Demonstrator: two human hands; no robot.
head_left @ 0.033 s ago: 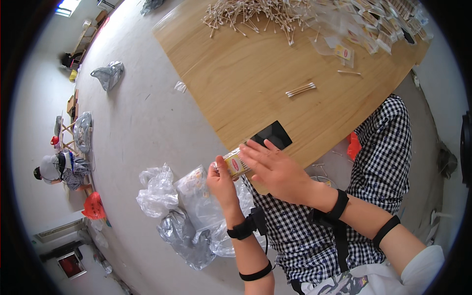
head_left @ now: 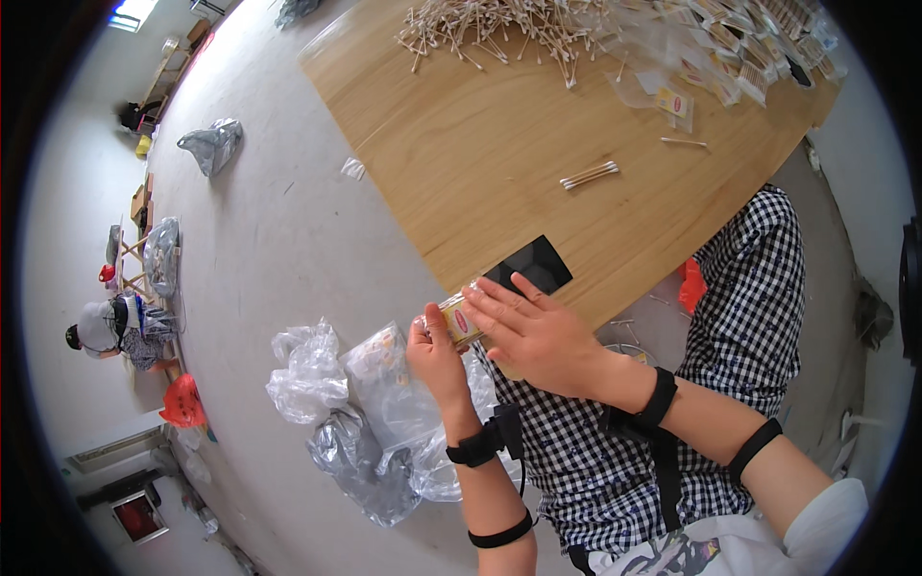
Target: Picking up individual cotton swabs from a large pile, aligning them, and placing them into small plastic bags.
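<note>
My left hand (head_left: pixel 440 367) grips a small clear packet of cotton swabs (head_left: pixel 461 324) with a yellow label, thumb on top, near the table's front left corner. My right hand (head_left: pixel 538 336) lies flat across the packet's upper end, its fingers stretched out and hiding part of it. Just beyond those fingers a black phone-like slab (head_left: pixel 538 266) rests at the table edge, partly covered by my right hand. Farther up the table lie a small bundle of cotton swabs (head_left: pixel 590 176) and a single swab (head_left: pixel 684 143).
A heap of loose cotton swabs (head_left: pixel 509 29) covers the wooden table's (head_left: pixel 432 144) far side. Filled packets (head_left: pixel 759 58) pile at the far right. Clear plastic bags (head_left: pixel 384 413) lie on the floor at left. Another person (head_left: pixel 125 331) is in the left background.
My right hand has shifted very slightly along the packet and now covers the swabs that showed beside the label. My left hand has barely moved.
</note>
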